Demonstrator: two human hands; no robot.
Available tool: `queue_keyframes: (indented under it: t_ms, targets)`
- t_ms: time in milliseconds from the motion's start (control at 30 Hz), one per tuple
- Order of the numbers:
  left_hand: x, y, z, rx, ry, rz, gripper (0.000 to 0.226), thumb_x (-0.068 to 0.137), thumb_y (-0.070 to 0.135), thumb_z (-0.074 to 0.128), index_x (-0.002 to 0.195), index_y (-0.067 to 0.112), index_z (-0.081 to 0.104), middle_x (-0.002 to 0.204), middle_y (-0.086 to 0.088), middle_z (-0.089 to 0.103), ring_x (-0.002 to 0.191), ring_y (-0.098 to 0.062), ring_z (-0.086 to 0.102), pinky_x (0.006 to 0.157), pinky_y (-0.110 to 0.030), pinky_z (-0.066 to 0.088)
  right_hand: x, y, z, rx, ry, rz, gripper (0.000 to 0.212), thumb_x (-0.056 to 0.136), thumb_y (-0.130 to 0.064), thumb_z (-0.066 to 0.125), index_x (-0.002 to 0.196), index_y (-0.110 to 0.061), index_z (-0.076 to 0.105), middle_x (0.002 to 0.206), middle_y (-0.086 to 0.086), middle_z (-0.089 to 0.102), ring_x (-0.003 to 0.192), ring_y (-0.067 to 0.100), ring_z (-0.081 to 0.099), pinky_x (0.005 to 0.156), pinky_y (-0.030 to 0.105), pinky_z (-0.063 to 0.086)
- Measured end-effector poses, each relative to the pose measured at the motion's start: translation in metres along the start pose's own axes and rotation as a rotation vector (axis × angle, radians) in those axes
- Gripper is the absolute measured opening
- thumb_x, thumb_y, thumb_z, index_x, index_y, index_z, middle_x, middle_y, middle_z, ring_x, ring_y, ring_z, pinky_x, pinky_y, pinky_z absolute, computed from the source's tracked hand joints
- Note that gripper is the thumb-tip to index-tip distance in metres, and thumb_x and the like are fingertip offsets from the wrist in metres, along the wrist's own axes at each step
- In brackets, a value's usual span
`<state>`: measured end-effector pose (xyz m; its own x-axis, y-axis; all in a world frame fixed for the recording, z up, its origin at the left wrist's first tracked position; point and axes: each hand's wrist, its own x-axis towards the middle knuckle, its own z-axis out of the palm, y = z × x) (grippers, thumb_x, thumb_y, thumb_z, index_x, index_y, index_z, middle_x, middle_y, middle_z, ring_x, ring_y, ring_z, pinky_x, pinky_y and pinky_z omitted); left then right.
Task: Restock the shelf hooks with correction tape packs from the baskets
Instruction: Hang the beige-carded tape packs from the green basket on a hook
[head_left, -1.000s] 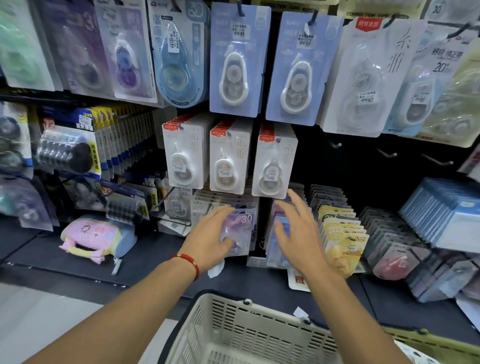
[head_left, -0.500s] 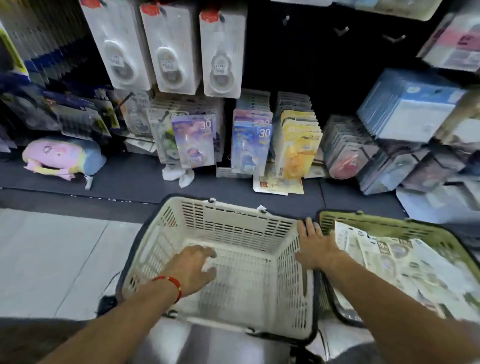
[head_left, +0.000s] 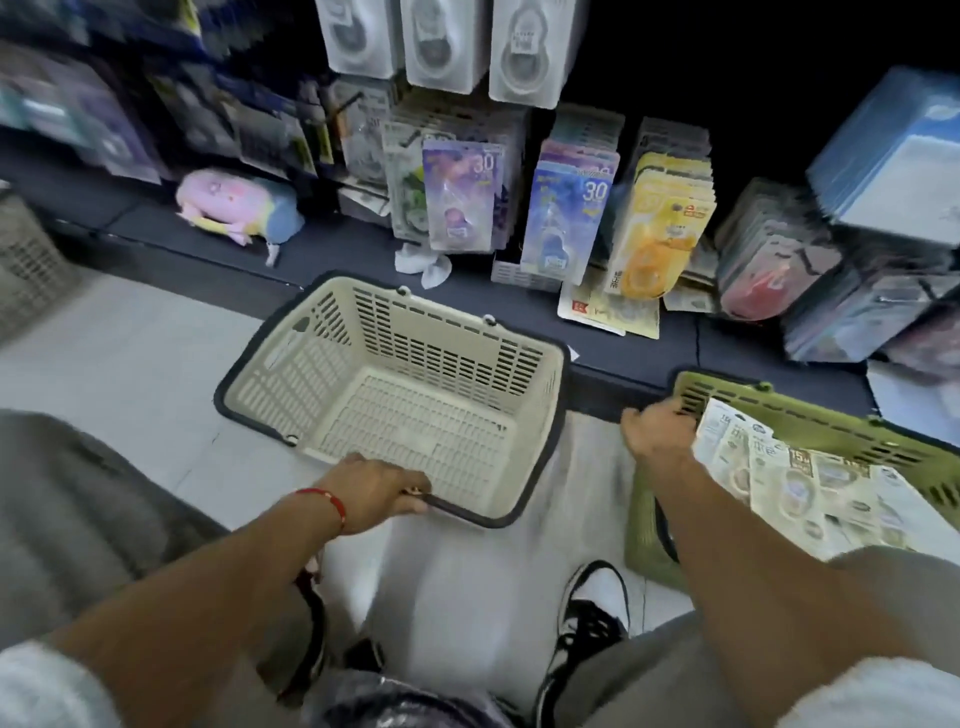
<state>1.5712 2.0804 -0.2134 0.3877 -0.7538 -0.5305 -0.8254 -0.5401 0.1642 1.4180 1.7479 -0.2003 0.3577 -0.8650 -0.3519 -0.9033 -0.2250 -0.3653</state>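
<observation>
My left hand (head_left: 382, 486) curled knuckles up in a closed grip, my right hand (head_left: 657, 434) reaching forward, fingers hidden, both forearms extended.

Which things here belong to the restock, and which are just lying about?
Job:
- green basket, stocked with correction tape packs
- cream basket, nothing in it
- left hand, fingers closed on the cream basket's near rim
- right hand at the green basket's edge

Lying about:
- pastel plush pouch on the shelf base
- crumpled white paper
- loose flat pack
</observation>
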Motion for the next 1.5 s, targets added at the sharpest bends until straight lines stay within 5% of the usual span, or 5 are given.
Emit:
queue_keyframes:
  t_ms: [367, 700, 800, 1033, 1500]
  targets:
    - [-0.008, -0.036, -0.034, -0.022, -0.084, -0.403, 0.049, 0.106, 0.022, 0.049, 0.147, 0.047, 0.048, 0.154, 0.001, 0.049, 0.143, -0.027, 0.042, 0.115, -0.057, 0.035, 0.001, 0.012, 0.008, 0.309, -0.162, 0.062, 0.066, 0.1, -0.03, 0.057, 0.161, -0.019, 0.035, 0.167, 0.013, 0.034, 0.15, 0.042, 0.034, 0.121, 0.049, 0.031]
    - [0.035, 0.075, -0.042, -0.353, 0.278, -0.042, 0.053, 0.1, 0.028, 0.059, 0.151, 0.022, 0.049, 0.153, -0.01, 0.048, 0.142, -0.03, 0.041, 0.117, -0.043, 0.038, -0.04, -0.043, 0.047, 0.601, -0.673, -0.209, 0.074, 0.096, -0.001, 0.055, 0.16, -0.035, 0.037, 0.17, -0.002, 0.029, 0.148, 0.024, 0.04, 0.118, 0.049, 0.041]
    - [0.053, 0.097, -0.03, -0.294, 0.329, -0.064, 0.064, 0.098, 0.042, 0.061, 0.155, 0.021, 0.038, 0.162, -0.012, 0.031, 0.148, -0.032, 0.03, 0.117, -0.047, 0.039, -0.047, -0.042, 0.041, 0.681, -0.443, -0.285, 0.039, 0.097, 0.004, 0.058, 0.125, -0.021, 0.068, 0.143, 0.007, 0.064, 0.12, 0.018, 0.064, 0.088, 0.034, 0.058]
    - [0.077, 0.123, 0.002, -0.15, 0.403, -0.227, 0.074, 0.109, 0.04, 0.036, 0.166, 0.026, -0.008, 0.174, -0.005, -0.016, 0.161, -0.035, -0.005, 0.124, -0.065, 0.02, -0.027, 0.107, -0.04, 0.105, 0.319, -0.105, 0.044, 0.095, -0.007, 0.062, 0.138, -0.009, 0.061, 0.141, 0.018, 0.062, 0.127, 0.037, 0.059, 0.107, 0.047, 0.049]
    - [0.081, 0.071, 0.004, -0.238, 0.538, -0.29, 0.086, 0.097, 0.011, 0.06, 0.166, 0.036, 0.015, 0.174, -0.008, 0.012, 0.155, -0.041, 0.02, 0.112, -0.067, 0.039, -0.004, 0.142, -0.021, 0.347, 0.407, 0.293, 0.066, 0.095, -0.048, 0.059, 0.14, -0.001, 0.048, 0.128, 0.025, 0.062, 0.114, 0.047, 0.061, 0.094, 0.05, 0.051]
